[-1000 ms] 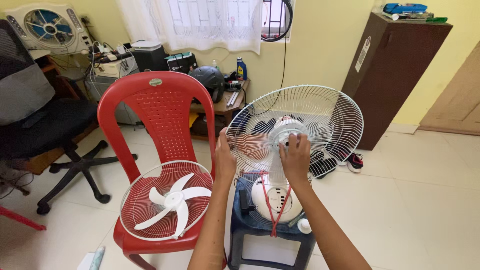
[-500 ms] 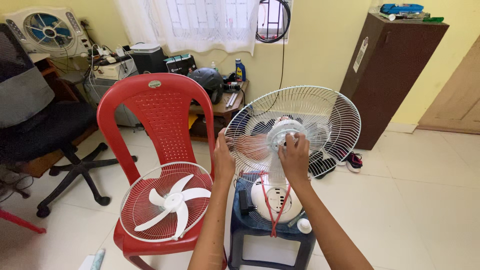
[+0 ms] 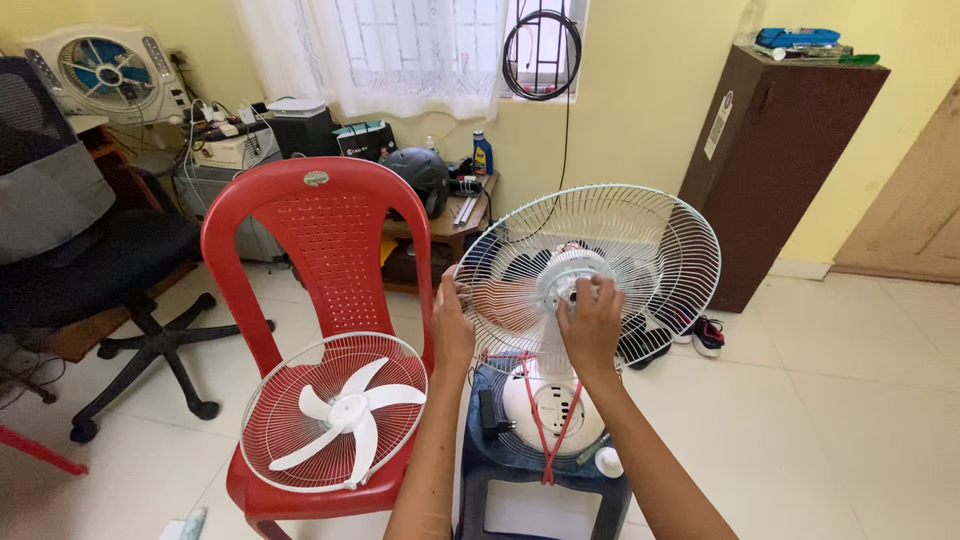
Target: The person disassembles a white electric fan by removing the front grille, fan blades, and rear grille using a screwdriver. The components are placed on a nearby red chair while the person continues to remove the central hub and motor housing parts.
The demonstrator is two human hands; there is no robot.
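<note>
a view from above of a person's two bare arms reaching forward to a white table fan in a small room with yellow walls. the left hand (image 3: 452, 322) grips the left edge of the fan's rear wire guard (image 3: 640, 240), thumb and fingers curled around the rim wires and closed on them. the right hand (image 3: 591, 320) is at the centre of the guard, on the round white motor hub (image 3: 568, 268); its fingers (image 3: 598, 293) are bent and held close together, the tips pressed against the hub, but from behind the hand it is not possible to tell whether they pinch a small part there. the guard stands upright, tilted slightly back, open side facing the person. the fan's round white base (image 3: 545, 400), with a red cord crossed over it, sits on a dark blue plastic stool (image 3: 490, 465) directly below the hands. a small white cap (image 3: 607, 461) lies on the stool's right edge, just beside the base.

just left of the stool stands a red plastic chair (image 3: 320, 230). on its seat lies the front wire guard (image 3: 270, 420) with the white fan blade (image 3: 345, 412) resting inside it. further left is a black office chair (image 3: 110, 260). behind, a brown cabinet (image 3: 770, 150) stands against the wall, and a low table (image 3: 445, 212) under the curtained window holds a dark helmet (image 3: 420, 165).
</note>
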